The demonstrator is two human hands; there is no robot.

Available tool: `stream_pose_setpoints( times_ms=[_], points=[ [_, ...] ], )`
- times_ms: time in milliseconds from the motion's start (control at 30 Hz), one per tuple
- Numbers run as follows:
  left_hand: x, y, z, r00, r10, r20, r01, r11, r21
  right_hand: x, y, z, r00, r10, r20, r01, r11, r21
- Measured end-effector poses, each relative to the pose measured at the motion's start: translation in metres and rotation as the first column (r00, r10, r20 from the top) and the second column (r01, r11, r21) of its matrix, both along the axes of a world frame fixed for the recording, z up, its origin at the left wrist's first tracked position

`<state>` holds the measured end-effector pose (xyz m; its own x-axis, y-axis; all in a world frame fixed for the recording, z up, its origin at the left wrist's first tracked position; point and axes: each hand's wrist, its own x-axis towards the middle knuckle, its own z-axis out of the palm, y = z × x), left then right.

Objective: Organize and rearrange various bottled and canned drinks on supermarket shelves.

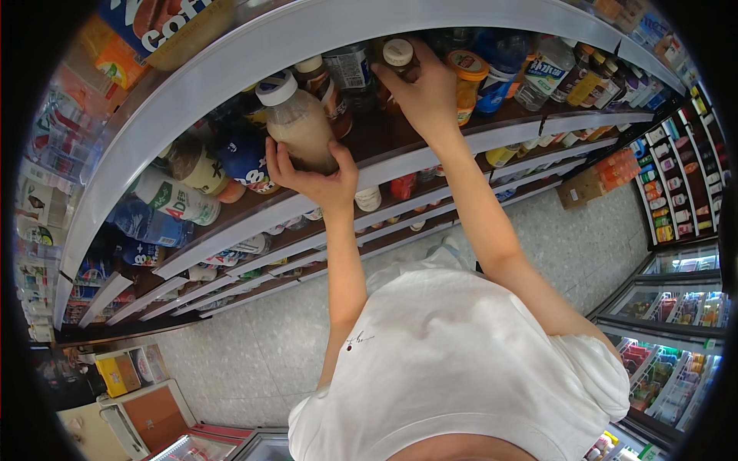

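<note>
My left hand [317, 175] is wrapped round the lower part of a clear bottle [298, 123] with a white cap and a cloudy beige drink in it. It is tilted at the front of the shelf [384, 142]. Farther right, my right hand [427, 88] reaches into the same shelf and grips a dark bottle [397, 55] with a cream-coloured cap near its top. Its lower body is mostly hidden by my fingers. Between the two stand a brown-labelled bottle [327, 91] and a dark bottle with a barcode label [351, 71].
Right of my right hand are an orange-lidded jar [466, 77], a blue bottle [498, 81] and a clear bottle [544, 75]. More bottles, including a white-and-green one [175, 198], line the left. A curved white shelf edge [323, 15] passes overhead. A cardboard box [588, 188] sits on the floor.
</note>
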<state>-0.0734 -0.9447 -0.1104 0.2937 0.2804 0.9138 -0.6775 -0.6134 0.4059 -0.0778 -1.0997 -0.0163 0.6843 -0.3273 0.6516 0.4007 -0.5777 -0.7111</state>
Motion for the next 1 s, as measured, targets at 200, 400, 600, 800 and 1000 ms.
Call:
stream_pose_setpoints(
  times_ms=[200, 400, 600, 800, 1000],
  points=[
    [0.001, 0.001, 0.001, 1.0, 0.017, -0.005, -0.017, 0.999, 0.031, -0.017, 0.019, -0.005, 0.947, 0.317, 0.042, -0.318, 0.921, 0.227],
    [0.002, 0.001, -0.001, 0.997, -0.071, 0.006, 0.071, 0.997, -0.006, -0.012, 0.037, -0.001, 0.922, 0.387, 0.002, -0.381, 0.905, 0.189],
    [0.003, 0.001, -0.003, 0.999, -0.053, 0.005, 0.053, 0.999, 0.001, -0.018, 0.023, -0.004, 0.943, 0.329, -0.055, -0.314, 0.931, 0.188],
    [0.004, 0.007, -0.007, 1.0, -0.01, -0.003, 0.01, 0.999, 0.032, -0.043, -0.014, -0.021, 0.992, -0.066, 0.111, 0.054, 0.993, 0.109],
    [0.004, 0.002, -0.006, 0.999, -0.05, -0.016, 0.05, 0.999, 0.006, -0.06, -0.062, -0.034, 0.941, -0.335, 0.046, 0.338, 0.938, -0.08]
  ],
)
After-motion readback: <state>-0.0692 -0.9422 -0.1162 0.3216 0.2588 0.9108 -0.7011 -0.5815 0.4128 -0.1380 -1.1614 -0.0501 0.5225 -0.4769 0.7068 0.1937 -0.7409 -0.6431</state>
